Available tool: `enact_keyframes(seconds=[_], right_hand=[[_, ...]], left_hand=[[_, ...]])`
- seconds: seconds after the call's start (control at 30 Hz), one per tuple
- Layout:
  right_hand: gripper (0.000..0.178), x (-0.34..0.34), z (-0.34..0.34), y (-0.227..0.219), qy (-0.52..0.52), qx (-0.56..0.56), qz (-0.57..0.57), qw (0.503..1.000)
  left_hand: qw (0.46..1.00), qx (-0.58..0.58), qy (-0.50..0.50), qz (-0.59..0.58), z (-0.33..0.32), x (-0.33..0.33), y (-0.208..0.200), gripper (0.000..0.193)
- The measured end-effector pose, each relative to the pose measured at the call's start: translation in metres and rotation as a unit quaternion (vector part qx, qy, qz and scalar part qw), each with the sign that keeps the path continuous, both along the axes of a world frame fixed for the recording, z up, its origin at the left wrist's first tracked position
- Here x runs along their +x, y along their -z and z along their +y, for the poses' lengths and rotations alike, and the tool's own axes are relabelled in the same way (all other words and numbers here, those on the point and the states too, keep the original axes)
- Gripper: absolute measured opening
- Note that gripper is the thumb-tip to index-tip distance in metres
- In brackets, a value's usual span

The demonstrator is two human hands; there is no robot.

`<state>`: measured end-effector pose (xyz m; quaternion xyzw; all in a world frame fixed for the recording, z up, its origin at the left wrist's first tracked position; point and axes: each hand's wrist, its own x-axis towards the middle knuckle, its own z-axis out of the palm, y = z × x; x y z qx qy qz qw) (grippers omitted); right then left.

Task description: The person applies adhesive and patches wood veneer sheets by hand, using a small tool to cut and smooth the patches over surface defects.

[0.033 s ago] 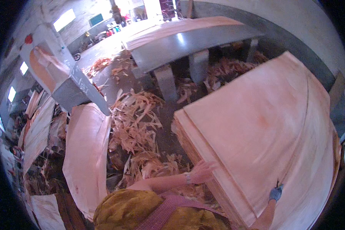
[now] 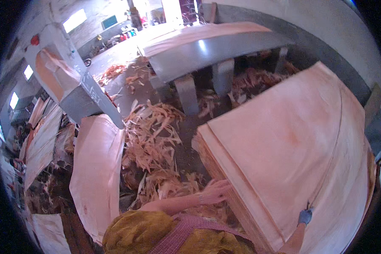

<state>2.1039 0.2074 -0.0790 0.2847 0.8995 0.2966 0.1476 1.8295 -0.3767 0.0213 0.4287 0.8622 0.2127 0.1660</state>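
Observation:
A tall stack of thin pinkish wood veneer sheets (image 2: pixel 279 139) stands at my right. My left hand (image 2: pixel 216 191), bare and with a band at the wrist, is beside the stack's left edge. Its fingers are stretched out and hold nothing; whether the fingertips touch the edge I cannot tell. Over the top sheet, my right hand (image 2: pixel 305 216), in a blue-grey glove, grips a small dark tool (image 2: pixel 308 205). The tool's tip meets the lower end of a long curved line running up the sheet. Most of the tool is hidden in the hand.
Torn veneer strips (image 2: pixel 152 139) cover the floor left of the stack. Another veneer pile (image 2: pixel 98 165) stands farther left, beside a grey-based pillar (image 2: pixel 91 99). Beyond, a long grey slab (image 2: pixel 216 51) rests on block legs, with veneer on it.
My left hand has drawn back leftward from over the stack's edge. The right hand has hardly moved on the sheet. The whole view has shifted slightly.

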Motion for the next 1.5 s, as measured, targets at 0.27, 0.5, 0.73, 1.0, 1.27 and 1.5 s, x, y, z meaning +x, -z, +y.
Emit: enact_keyframes(seconds=[0.27,0.5,0.73,1.0,1.27,1.5], right_hand=[[0.034,-0.119,-0.146,0.028,0.004,-0.146,0.511,0.847],[0.036,-0.331,-0.272,0.056,0.114,-0.289,0.682,0.662],[0.031,-0.571,-0.368,0.033,0.186,-0.486,0.693,0.499],[0.030,-0.762,-0.451,0.017,0.125,-0.464,0.719,0.502],[0.032,-0.881,-0.521,0.011,0.068,-0.249,0.737,0.625],[0.033,-0.958,-0.644,-0.025,0.035,0.071,0.649,0.757]], left_hand=[[0.892,-0.209,-0.388,-0.103,-0.361,-0.024,0.065,0.055],[0.921,-0.016,-0.375,-0.110,-0.440,-0.174,0.050,0.063],[0.890,0.260,-0.374,-0.015,-0.445,-0.546,-0.115,0.050],[0.799,0.405,-0.441,0.058,-0.506,-0.871,-0.348,0.082],[0.788,0.408,-0.412,0.207,-0.565,-1.089,-0.512,0.109],[0.747,0.598,-0.200,0.209,-0.562,-1.224,-0.615,0.109]])
